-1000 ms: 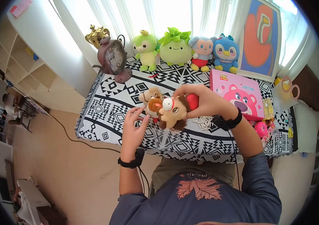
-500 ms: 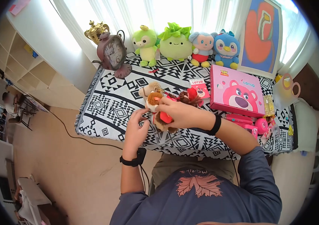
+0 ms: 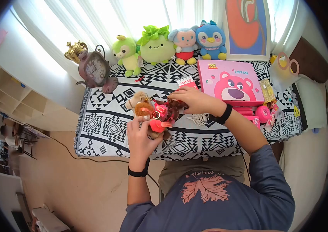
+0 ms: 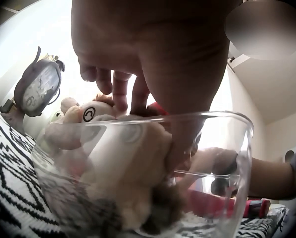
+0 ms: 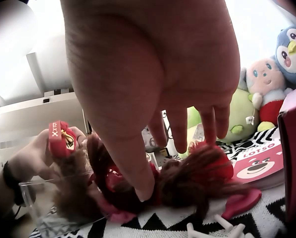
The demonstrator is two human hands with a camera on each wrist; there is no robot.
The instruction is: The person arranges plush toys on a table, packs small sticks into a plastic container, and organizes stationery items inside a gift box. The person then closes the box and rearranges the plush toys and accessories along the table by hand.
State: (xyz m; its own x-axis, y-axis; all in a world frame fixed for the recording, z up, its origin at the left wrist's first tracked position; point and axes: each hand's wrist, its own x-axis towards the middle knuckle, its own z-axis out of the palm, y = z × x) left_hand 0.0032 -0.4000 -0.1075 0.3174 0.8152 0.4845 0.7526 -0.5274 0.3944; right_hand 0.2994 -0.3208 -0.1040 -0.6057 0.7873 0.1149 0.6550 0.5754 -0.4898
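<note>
My left hand [image 3: 138, 135] holds a tan plush horse [image 4: 138, 168] with a white muzzle and a red piece on it, in a clear plastic container [image 4: 244, 144]. In the left wrist view its thumb reaches below the rim. Beside it sit a beige plush horse [image 3: 136, 99] and an orange-brown plush [image 3: 144, 110]. My right hand [image 3: 198, 100] pinches a red toy with dark brown strands like hair [image 5: 192, 181], thumb on the near side, fingers beyond. The palm hides part of this toy.
At the back stand several plush toys [image 3: 157, 48] and a clock [image 3: 95, 69]. A pink Lotso box [image 3: 231, 83], a small Lotso calendar [image 3: 186, 82], white sticks [image 3: 198, 120] and pink items [image 3: 263, 114] lie to the right on the patterned cloth [image 3: 106, 133].
My right hand carried the plush horse left to the container, let go of it, and moved right onto the brown-haired red toy. My left hand has closed on the plush horse.
</note>
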